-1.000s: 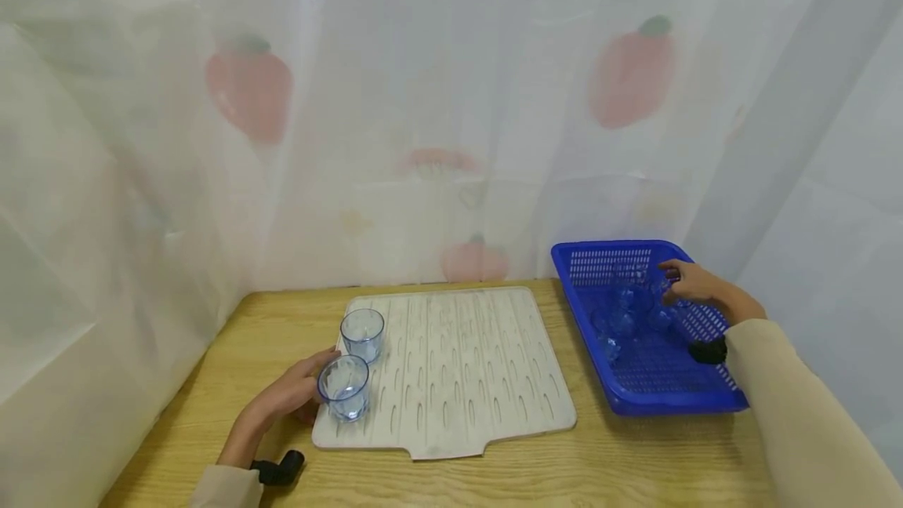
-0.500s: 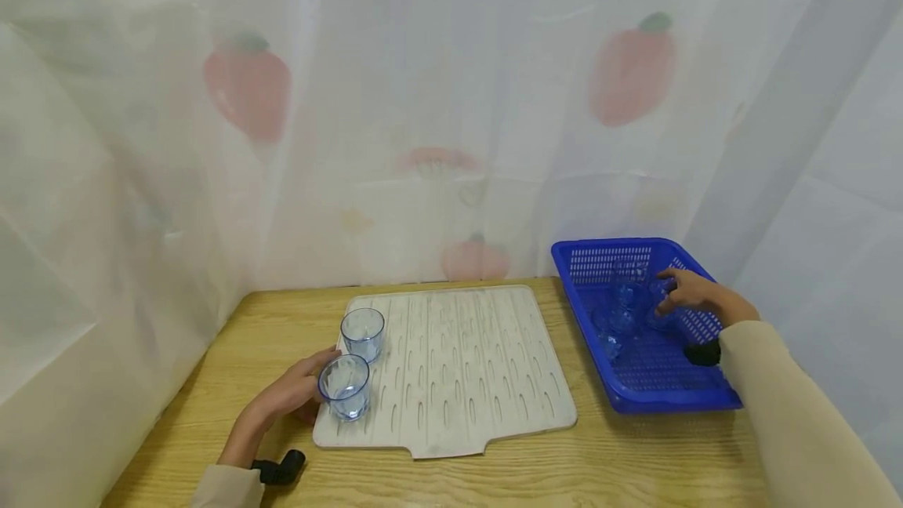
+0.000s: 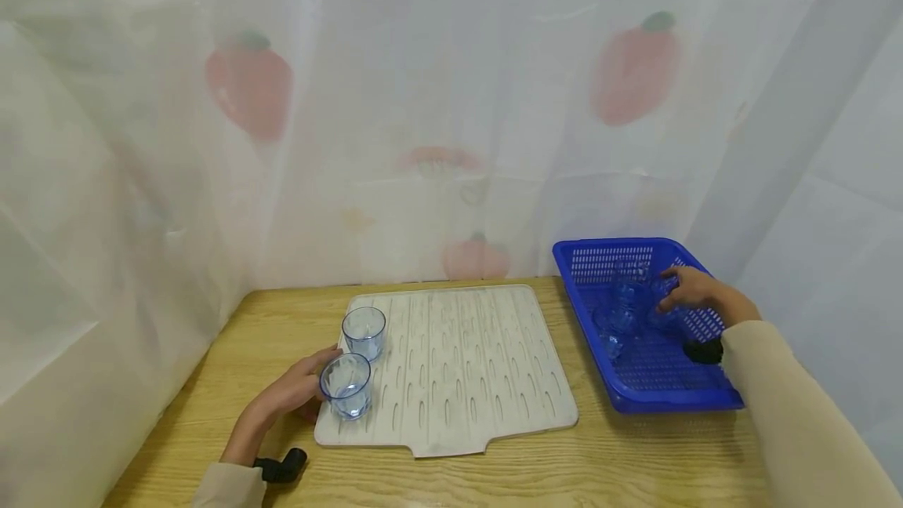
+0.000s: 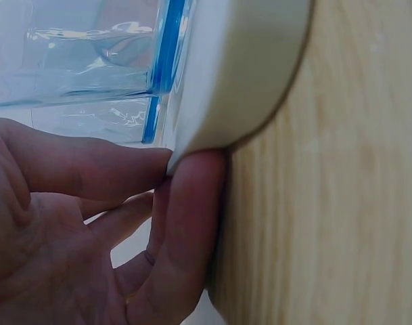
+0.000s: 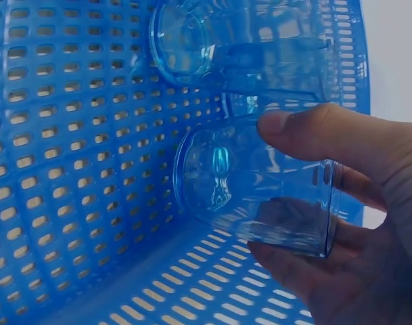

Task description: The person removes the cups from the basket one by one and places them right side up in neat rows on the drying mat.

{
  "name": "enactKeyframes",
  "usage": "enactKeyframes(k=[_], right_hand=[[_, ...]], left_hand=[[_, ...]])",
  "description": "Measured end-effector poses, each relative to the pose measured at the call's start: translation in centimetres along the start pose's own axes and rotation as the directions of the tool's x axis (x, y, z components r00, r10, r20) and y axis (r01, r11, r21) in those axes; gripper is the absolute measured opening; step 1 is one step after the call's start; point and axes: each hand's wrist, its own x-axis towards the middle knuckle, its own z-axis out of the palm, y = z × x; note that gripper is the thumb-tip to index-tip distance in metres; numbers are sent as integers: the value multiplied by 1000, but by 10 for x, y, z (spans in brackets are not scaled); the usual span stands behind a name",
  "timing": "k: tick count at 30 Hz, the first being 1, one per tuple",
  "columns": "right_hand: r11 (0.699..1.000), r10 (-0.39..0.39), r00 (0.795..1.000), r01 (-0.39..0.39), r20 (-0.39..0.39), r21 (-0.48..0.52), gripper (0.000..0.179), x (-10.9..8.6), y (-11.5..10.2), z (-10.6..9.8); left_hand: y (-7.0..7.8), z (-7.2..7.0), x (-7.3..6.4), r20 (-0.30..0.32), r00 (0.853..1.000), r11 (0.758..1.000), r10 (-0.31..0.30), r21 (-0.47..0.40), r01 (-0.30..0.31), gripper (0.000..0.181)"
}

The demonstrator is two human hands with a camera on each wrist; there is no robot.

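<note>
My left hand [image 3: 299, 386] pinches the left edge of a pale, ridged drying mat [image 3: 458, 382]; in the left wrist view the thumb lies over the mat's rim [image 4: 253, 74] and a finger under it. Just beside that hand, two clear bluish drinking glasses, a nearer glass [image 3: 347, 394] and a farther glass [image 3: 364, 333], stand on the mat. My right hand [image 3: 694, 291] reaches into a blue plastic basket [image 3: 677, 402] and grips a drinking glass [image 5: 239, 179], thumb on one side and fingers on the other. Another glass [image 5: 246, 51] is close beside it.
Several more glasses [image 3: 624, 312] sit in the basket, hard to separate against the blue. Mat and basket lie on a wooden table [image 3: 621, 469]. A pale curtain [image 3: 423, 100] with fruit prints hangs behind and at the sides.
My right hand has lowered slightly in the basket and its fingers have closed around a glass. The left hand and the two glasses on the mat have stayed in place.
</note>
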Motion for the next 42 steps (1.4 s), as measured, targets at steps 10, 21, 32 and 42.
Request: enactKeyframes(k=[10,21,32,42], right_hand=[[995,-17,999,13,-42,-102,88,-9,-15,-16],[992,-16,998,8,-63,-125,87,-21,-32,-22],[992,-23,994,9,-108,-124,89,-37,-54,-33],[983,-95,977,62,-192,-170,91,-50,-81,-42]], left_hand=[[2,-3,1,0,1000,1000,-4,1,4,82],[0,-1,-1,-2,999,999,-53,-3,53,81],[0,-2,-2,3,999,999,-36,-10,36,80],[-1,0,-2,10,1000,999,0,-37,0,81]])
